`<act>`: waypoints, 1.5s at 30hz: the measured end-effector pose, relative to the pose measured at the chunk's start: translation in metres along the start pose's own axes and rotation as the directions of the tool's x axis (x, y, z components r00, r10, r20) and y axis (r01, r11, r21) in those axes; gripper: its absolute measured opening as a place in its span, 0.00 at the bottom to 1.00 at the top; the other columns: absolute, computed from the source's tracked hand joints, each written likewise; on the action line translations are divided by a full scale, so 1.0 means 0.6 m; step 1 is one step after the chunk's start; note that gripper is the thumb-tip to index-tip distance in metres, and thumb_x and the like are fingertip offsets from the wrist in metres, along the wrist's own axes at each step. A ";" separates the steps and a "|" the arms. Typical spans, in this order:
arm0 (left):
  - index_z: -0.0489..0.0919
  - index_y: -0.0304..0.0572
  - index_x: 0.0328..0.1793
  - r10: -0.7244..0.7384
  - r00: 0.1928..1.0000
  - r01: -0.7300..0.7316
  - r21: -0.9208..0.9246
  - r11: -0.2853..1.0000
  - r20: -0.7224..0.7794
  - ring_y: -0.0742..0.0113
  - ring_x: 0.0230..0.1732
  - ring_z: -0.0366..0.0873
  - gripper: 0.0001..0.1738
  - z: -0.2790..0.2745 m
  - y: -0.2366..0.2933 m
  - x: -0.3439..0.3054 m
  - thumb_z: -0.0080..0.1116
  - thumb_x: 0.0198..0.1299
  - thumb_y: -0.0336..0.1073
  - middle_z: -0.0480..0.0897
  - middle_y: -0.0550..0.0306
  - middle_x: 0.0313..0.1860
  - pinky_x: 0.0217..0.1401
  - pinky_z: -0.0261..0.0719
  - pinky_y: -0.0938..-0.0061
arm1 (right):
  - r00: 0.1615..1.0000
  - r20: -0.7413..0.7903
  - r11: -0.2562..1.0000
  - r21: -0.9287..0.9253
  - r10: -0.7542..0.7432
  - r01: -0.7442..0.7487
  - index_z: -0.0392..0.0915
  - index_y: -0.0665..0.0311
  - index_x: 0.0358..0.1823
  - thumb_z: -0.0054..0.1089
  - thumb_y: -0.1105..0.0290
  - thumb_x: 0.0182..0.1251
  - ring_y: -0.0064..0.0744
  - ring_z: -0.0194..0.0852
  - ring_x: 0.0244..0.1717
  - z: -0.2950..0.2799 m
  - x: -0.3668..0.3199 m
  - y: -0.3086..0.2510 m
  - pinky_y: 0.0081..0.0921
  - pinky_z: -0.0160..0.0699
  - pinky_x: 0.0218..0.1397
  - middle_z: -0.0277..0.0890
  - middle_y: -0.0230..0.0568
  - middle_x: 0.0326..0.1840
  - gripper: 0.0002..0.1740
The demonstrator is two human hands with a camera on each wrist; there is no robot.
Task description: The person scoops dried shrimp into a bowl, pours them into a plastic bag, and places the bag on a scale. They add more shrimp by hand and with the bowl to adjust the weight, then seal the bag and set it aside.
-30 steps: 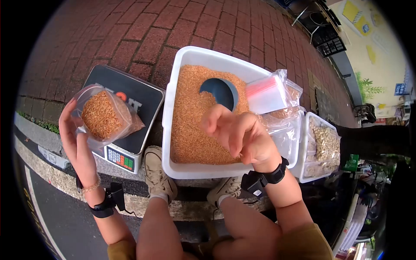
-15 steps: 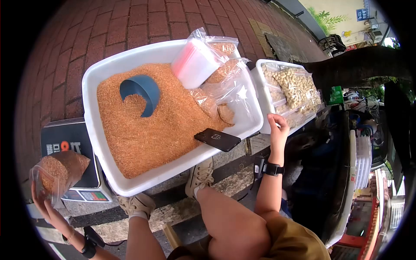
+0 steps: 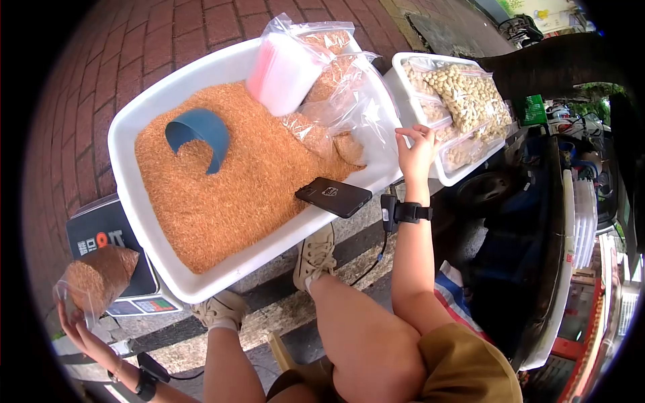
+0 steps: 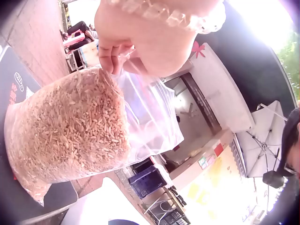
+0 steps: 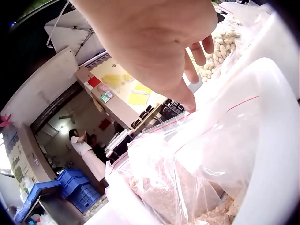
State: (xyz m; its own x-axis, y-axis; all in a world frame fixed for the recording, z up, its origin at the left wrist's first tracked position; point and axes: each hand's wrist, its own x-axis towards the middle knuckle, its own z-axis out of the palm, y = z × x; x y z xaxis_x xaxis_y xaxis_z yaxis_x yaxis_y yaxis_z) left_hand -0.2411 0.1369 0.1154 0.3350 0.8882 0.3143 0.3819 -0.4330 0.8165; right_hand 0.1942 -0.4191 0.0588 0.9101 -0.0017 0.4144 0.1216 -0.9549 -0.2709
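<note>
On the far left, my left hand (image 3: 79,330) grips the upper part of a clear plastic bag (image 4: 70,126) filled with reddish-brown rice. The bag leans on the dark plate of a digital scale (image 3: 87,225). In the left wrist view, the fingers curl into the loose plastic at its mouth. My right hand (image 3: 418,153) hovers near the right end of the white tub (image 3: 121,144), fingers loosely bent and nothing seen between them. Below it in the right wrist view lie clear zip bags (image 5: 164,173), the fingertips close over them.
Loose rice (image 3: 228,208) fills most of the tub, with a blue scoop (image 3: 211,131) in it. A stack of zip bags (image 3: 285,74) leans inside. A black phone (image 3: 334,197) rests on the near rim. Bagged peanuts (image 3: 470,97) sit in a second white tub to the right.
The head view has swung right. My right hand has moved from above the rice to the tub's right end. The phone has come into sight on the rim; the left hand keeps hold of the bag.
</note>
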 end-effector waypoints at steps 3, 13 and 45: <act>0.71 0.37 0.71 -0.072 0.997 0.070 -0.054 0.996 -0.029 0.58 0.68 0.69 0.27 0.002 0.003 -0.002 0.44 0.64 0.31 0.70 0.52 0.71 0.71 0.65 0.65 | 1.000 -0.028 1.000 0.019 -0.011 0.012 0.88 0.48 0.35 0.70 0.66 0.55 0.51 0.62 0.58 -0.024 -0.001 -0.016 0.43 0.62 0.65 0.73 0.39 0.55 0.05; 0.71 0.36 0.70 -0.007 0.999 0.004 -0.091 0.996 -0.036 0.78 0.39 0.64 0.29 0.013 0.041 -0.001 0.40 0.60 0.25 0.74 0.61 0.65 0.53 0.65 0.80 | 0.782 0.506 0.049 0.849 -0.363 -0.526 0.71 0.63 0.63 0.56 0.76 0.67 0.21 0.71 0.49 -0.190 -0.055 -0.338 0.21 0.67 0.55 0.73 0.36 0.55 0.22; 0.75 0.39 0.67 -0.081 0.997 0.079 -0.194 0.978 -0.001 0.82 0.27 0.58 0.26 0.015 0.061 -0.011 0.41 0.62 0.23 0.69 0.70 0.28 0.32 0.56 0.85 | 0.849 0.214 0.583 0.802 -0.483 0.130 0.48 0.60 0.77 0.34 0.93 0.51 0.62 0.57 0.71 0.180 -0.131 -0.467 0.49 0.64 0.73 0.53 0.60 0.71 0.46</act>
State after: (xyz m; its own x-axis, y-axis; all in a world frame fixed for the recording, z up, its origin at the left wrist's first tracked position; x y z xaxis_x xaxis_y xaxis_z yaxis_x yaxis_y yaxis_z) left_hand -0.2219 0.1138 0.1387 0.3019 0.9206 0.2478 0.2326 -0.3232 0.9173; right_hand 0.1314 -0.1191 0.0083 0.7987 0.5235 0.2966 0.5066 -0.3192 -0.8009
